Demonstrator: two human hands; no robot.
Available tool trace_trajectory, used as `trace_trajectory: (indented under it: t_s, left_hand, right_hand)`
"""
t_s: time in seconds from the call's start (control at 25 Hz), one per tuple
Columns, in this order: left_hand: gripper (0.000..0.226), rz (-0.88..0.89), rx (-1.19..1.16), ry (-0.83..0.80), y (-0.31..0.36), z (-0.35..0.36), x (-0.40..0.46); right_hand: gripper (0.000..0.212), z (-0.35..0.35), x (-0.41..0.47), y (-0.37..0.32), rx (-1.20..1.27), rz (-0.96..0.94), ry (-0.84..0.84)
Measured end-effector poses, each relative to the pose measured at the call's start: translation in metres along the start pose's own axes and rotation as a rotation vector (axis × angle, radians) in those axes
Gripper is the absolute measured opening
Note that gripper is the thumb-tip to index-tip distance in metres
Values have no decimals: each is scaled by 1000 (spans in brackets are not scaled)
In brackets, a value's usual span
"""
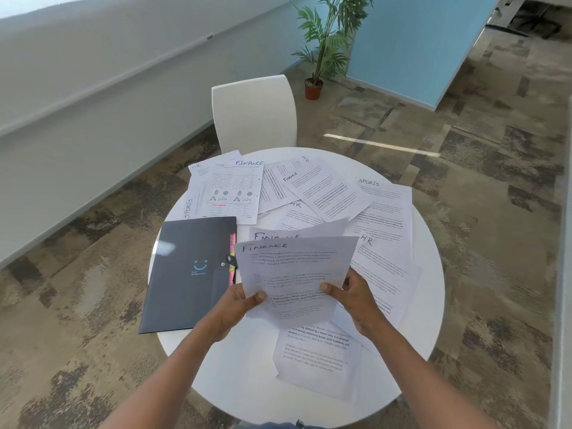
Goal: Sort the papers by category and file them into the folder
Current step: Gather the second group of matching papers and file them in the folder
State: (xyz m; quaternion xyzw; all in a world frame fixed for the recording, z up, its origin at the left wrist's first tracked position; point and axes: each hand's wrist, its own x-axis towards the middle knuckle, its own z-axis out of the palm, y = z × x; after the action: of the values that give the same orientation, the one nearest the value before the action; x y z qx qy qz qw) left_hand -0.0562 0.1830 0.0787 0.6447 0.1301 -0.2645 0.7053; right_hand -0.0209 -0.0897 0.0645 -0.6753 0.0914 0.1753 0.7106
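Both hands hold up two sheets headed FINANCE (294,267) above the round white table (235,379). My left hand (236,308) grips their lower left edge and my right hand (356,297) grips the lower right. A dark folder (188,274) with a snap strap and coloured tabs lies closed on the table's left side. Loose papers cover the far half: two more marked FINANCE (236,188) (322,188), some marked HR (383,264) and some marked SPORTS (383,205). One more sheet (315,357) lies under my hands.
A white chair (255,111) stands at the table's far side. A potted plant (322,48) is on the carpet beyond it, next to a blue wall panel. A white wall runs along the left.
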Motion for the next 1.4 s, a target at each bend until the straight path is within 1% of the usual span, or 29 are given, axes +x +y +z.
trace_trajectory:
  t_s: [0.08, 0.12, 0.16, 0.2, 0.28, 0.36, 0.4, 0.48, 0.56, 0.64, 0.72, 0.8, 0.96, 1.08, 1.16, 1.28, 1.4]
  left_hand:
    - [21, -23, 36, -7, 3, 2, 1]
    - [21, -27, 47, -8, 3, 2, 2]
    - [21, -17, 55, -13, 4, 1, 3]
    - [22, -13, 68, -21, 3, 0, 4]
    - [24, -12, 78, -24, 1, -5, 8]
    - [30, -20, 101, -15, 0, -9, 9]
    - [30, -15, 121, -3, 0, -10, 11]
    - [20, 29, 109, 54, 2, -10, 16]
    - [20, 83, 119, 97, 3, -9, 20]
    - [20, 108, 126, 133, 3, -5, 23]
    - [23, 106, 129, 172, 2, -1, 23]
    - [28, 111, 143, 163, -4, 3, 26]
    - [25, 162, 168, 202, -9, 10, 31]
    - [24, 173, 153, 251, -7, 15, 32]
    - [24, 163, 153, 261, -10, 14, 34]
    - [22, 103, 183, 238, -14, 11, 36]
    - [21, 103, 168, 255, -11, 12, 39]
  right_hand:
    - [78, -4, 1, -3, -47, -30, 40]
    - [86, -7, 2, -4, -63, -37, 30]
    - [91, -10, 4, -4, -69, -36, 4]
    - [91, -12, 4, -6, -71, -35, -36]
    - [84, -13, 5, -7, -94, -33, -103]
    - [71, -12, 6, -11, -117, -34, -108]
    - [61, -11, 6, -13, -120, -52, -83]
    - [40, -10, 7, -22, -139, -106, 1]
    - [29, -9, 7, -28, -186, -159, 71]
    - [26, -7, 8, -26, -235, -171, 111]
    - [29, -5, 8, -17, -293, -154, 132]
    - [31, -6, 8, -2, -369, -120, 126]
    - [25, -7, 8, 16, -492, -104, 146]
    - [28, -8, 12, 16, -505, -141, 174]
    - [25, -9, 12, 15, -499, -134, 159]
    - [22, -10, 14, 14, -558, -111, 129]
    - [12, -6, 16, 5, -562, -112, 125]
